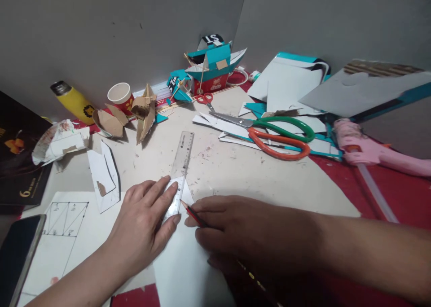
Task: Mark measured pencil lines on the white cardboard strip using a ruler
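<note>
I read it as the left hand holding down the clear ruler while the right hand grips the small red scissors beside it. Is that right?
Not quite: the head view shows the right hand gripping a pencil, not the scissors. The left hand is holding down the clear ruler, as you said.

Items I record by count: ruler (182, 154), one; pencil (195, 216), one; scissors (251, 124) (208, 102), two pairs; glue gun (365, 151), one; glue stick (377, 194), one; paper cup (125, 105), one; yellow bottle (74, 101), one; phone (19, 257), one.
</note>
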Demonstrator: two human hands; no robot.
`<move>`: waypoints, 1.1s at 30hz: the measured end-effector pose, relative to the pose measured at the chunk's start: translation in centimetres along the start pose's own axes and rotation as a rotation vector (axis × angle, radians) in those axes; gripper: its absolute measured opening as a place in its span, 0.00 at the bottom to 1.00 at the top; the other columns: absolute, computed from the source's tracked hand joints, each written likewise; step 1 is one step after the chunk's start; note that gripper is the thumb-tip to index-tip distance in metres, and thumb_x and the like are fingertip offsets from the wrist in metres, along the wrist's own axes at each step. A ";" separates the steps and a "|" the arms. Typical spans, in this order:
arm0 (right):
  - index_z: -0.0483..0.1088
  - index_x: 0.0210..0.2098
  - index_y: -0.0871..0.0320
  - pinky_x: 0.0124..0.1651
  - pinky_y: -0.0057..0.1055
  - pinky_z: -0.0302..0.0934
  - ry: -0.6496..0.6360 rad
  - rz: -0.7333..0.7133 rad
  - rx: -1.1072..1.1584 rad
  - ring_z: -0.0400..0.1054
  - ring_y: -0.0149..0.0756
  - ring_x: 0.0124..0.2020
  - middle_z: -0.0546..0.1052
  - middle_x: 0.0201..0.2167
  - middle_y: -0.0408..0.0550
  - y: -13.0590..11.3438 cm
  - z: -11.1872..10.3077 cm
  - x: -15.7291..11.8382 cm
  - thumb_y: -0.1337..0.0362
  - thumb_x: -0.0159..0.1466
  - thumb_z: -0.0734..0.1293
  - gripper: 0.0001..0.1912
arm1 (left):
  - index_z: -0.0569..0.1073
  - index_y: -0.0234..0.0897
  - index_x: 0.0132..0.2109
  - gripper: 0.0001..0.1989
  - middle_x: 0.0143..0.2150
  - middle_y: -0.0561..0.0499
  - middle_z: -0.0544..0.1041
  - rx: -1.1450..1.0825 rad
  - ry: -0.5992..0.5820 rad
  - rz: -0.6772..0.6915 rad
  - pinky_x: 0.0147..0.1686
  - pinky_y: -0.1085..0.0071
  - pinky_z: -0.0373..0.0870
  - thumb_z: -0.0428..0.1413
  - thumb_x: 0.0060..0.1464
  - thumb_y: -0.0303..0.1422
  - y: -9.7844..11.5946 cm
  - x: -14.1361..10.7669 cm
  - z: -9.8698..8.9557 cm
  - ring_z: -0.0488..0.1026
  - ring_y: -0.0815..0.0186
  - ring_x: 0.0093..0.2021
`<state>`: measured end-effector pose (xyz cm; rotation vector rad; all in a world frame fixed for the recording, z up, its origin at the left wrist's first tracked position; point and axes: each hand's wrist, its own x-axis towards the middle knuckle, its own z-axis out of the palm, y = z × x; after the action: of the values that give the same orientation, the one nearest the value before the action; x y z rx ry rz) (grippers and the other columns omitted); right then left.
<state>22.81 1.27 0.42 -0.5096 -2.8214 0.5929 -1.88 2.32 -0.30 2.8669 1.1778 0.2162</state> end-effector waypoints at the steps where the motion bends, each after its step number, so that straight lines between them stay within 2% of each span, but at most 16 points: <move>1: 0.70 0.38 0.61 0.47 0.35 0.62 0.005 0.001 0.006 0.64 0.41 0.42 0.74 0.38 0.53 0.0 0.0 0.0 0.67 0.66 0.61 0.06 | 0.64 0.36 0.64 0.25 0.64 0.42 0.68 0.001 0.009 -0.010 0.51 0.49 0.64 0.52 0.62 0.37 0.0 -0.1 0.0 0.64 0.50 0.55; 5: 0.70 0.37 0.61 0.48 0.36 0.61 0.052 0.004 0.017 0.65 0.41 0.41 0.74 0.37 0.53 0.1 0.4 0.0 0.67 0.67 0.60 0.07 | 0.65 0.36 0.64 0.25 0.64 0.41 0.67 -0.021 0.019 -0.026 0.49 0.50 0.64 0.52 0.63 0.39 -0.1 -0.3 0.1 0.64 0.49 0.54; 9: 0.70 0.35 0.61 0.45 0.32 0.61 0.125 0.016 0.008 0.64 0.38 0.39 0.75 0.35 0.51 0.3 0.4 0.0 0.69 0.67 0.60 0.07 | 0.64 0.35 0.64 0.23 0.68 0.43 0.62 -0.076 -0.003 -0.003 0.50 0.50 0.63 0.48 0.65 0.34 -0.4 -0.3 0.1 0.62 0.51 0.55; 13: 0.69 0.33 0.61 0.38 0.29 0.59 0.141 0.062 -0.041 0.63 0.36 0.34 0.74 0.33 0.49 0.7 0.3 0.0 0.73 0.67 0.57 0.11 | 0.64 0.32 0.64 0.23 0.67 0.44 0.65 -0.083 -0.004 0.025 0.49 0.52 0.64 0.49 0.63 0.31 -0.7 -0.2 0.0 0.63 0.52 0.52; 16: 0.69 0.33 0.61 0.41 0.30 0.59 0.164 0.055 -0.054 0.63 0.36 0.36 0.74 0.33 0.50 0.8 0.4 -0.1 0.72 0.68 0.57 0.11 | 0.65 0.30 0.63 0.23 0.65 0.43 0.67 -0.069 -0.003 0.030 0.48 0.51 0.64 0.50 0.63 0.32 -0.7 -0.1 0.0 0.63 0.51 0.51; 18: 0.69 0.33 0.61 0.41 0.30 0.58 0.164 0.063 -0.039 0.63 0.36 0.36 0.73 0.33 0.50 0.6 0.5 -0.1 0.72 0.68 0.57 0.11 | 0.66 0.31 0.63 0.24 0.64 0.42 0.67 -0.055 0.003 0.024 0.48 0.51 0.65 0.51 0.63 0.34 -0.7 0.0 0.1 0.64 0.50 0.51; 23: 0.68 0.34 0.59 0.32 0.30 0.52 0.087 0.131 0.013 0.59 0.35 0.32 0.71 0.33 0.48 0.2 0.2 -0.1 0.73 0.66 0.57 0.10 | 0.66 0.32 0.63 0.23 0.62 0.40 0.69 -0.021 0.005 -0.011 0.46 0.51 0.65 0.51 0.63 0.36 -0.5 0.1 0.1 0.65 0.50 0.51; 30: 0.67 0.36 0.59 0.32 0.28 0.51 0.078 0.195 0.148 0.60 0.32 0.33 0.69 0.32 0.45 0.3 -0.2 -0.4 0.72 0.66 0.59 0.06 | 0.67 0.34 0.61 0.22 0.59 0.40 0.71 0.017 0.003 -0.019 0.45 0.50 0.67 0.52 0.62 0.35 -0.2 0.4 -0.5 0.66 0.50 0.50; 33: 0.67 0.35 0.59 0.31 0.27 0.50 0.073 0.173 0.175 0.57 0.31 0.31 0.68 0.32 0.44 0.4 -0.3 -0.4 0.73 0.64 0.62 0.04 | 0.67 0.33 0.61 0.22 0.61 0.39 0.69 0.012 0.024 0.004 0.50 0.46 0.67 0.53 0.62 0.36 -0.3 0.6 -0.4 0.64 0.48 0.56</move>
<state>23.36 1.59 0.43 -0.7290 -2.6423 0.8281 -1.76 2.97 0.17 2.8852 1.1824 0.2451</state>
